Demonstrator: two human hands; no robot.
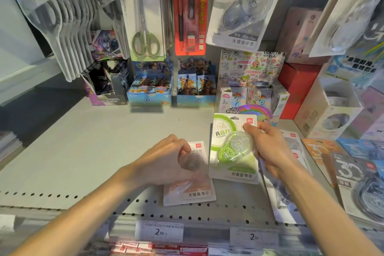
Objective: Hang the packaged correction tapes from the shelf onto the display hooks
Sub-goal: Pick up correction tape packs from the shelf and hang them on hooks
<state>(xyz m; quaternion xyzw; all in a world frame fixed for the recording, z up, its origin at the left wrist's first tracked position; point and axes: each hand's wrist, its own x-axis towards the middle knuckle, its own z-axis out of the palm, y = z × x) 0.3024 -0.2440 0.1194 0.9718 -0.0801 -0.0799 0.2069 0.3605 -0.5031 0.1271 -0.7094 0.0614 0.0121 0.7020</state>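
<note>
Right hand (268,147) first: we have it closed on the green-and-white carded correction tape in its clear blister (233,149), thumb on the card's top right corner, fingers behind its right edge, the pack tilted up off the grey perforated metal shelf (83,151). Our left hand (166,158), at nine o'clock of that pack, is curled on the pink-and-white carded correction tape (189,174), which looks to lie on the shelf; whether it is gripped or merely pressed we cannot tell. More packs lie at three o'clock, under the right forearm. We judge the risks thus: a corner pinch could let the slick card twist and miss the hook, and lifting both at once past the hanging grey-carded correction tape (243,6) at twelve o'clock could knock it loose.
</note>
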